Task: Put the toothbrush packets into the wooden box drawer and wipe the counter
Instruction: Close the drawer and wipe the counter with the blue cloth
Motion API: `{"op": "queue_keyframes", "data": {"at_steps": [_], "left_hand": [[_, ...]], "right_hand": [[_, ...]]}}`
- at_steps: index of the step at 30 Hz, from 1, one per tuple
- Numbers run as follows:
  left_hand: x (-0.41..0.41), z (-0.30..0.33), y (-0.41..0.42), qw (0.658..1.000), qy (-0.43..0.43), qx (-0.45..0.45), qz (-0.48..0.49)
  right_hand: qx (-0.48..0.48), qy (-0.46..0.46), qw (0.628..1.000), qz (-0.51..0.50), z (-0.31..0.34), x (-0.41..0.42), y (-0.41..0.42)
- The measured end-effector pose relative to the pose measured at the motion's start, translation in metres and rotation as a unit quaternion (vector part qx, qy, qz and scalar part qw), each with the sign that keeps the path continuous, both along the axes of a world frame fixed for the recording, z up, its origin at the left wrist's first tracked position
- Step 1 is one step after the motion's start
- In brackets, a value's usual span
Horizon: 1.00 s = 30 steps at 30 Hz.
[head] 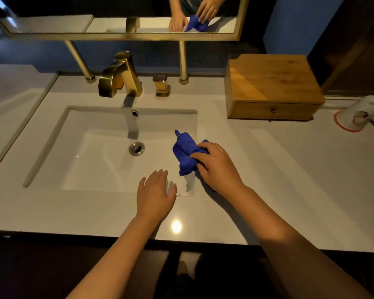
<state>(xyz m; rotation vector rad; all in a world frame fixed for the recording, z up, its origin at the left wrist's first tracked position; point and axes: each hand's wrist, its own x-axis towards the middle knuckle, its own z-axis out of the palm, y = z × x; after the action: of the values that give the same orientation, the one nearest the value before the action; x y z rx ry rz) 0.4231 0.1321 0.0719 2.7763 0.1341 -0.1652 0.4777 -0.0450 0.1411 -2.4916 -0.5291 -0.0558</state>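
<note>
A white counter (52,212) runs across the whole view, with a rectangular white sink (108,117) sunk into its left half. Behind the sink stands a brass tap (120,75), its spout pointing toward the basin, and just to its right a small brass handle (162,84). A round metal drain (136,148) sits near the middle of the basin.

The left hand (154,195) lies palm down at the sink's front right corner, fingers spread loosely and pointing away from the person, holding nothing. Just past its fingertips a white patch shows at the sink's corner; what it is cannot be told.

Beside it, the blue cloth (185,153) is bunched up on the right edge of the sink, its long axis running away from the person, with a small loop at the far end pointing toward the back wall. The right hand (217,165) rests on the near right part of the cloth, fingers curled down and gripping the fabric from the right side.

A brass-framed mirror (117,36) above the counter reflects both hands and the cloth.

Further right, at the back of the counter, sits the wooden box (270,78), its long side parallel to the wall. Its drawer (274,110) faces the person and is closed, with a small dark knob in the middle. No toothbrush packets can be seen on the counter.

At the far right a white cup (356,114) with a red rim lies on its side, mouth turned left.
</note>
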Motion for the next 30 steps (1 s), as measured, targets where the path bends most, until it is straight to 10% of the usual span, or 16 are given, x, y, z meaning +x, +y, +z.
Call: {"op": "queue_keyframes", "data": {"at_steps": [13,30], "left_hand": [[-0.035,0.021,-0.146,0.983,-0.033,0.004,-0.18],[-0.057,0.002,-0.237,0.996,-0.027,0.072,-0.054]], "right_hand": [[-0.024,-0.023,0.979,-0.2,0.044,-0.101,-0.139],[0.015,0.001,0.969,-0.248,0.047,-0.145,-0.433]]}}
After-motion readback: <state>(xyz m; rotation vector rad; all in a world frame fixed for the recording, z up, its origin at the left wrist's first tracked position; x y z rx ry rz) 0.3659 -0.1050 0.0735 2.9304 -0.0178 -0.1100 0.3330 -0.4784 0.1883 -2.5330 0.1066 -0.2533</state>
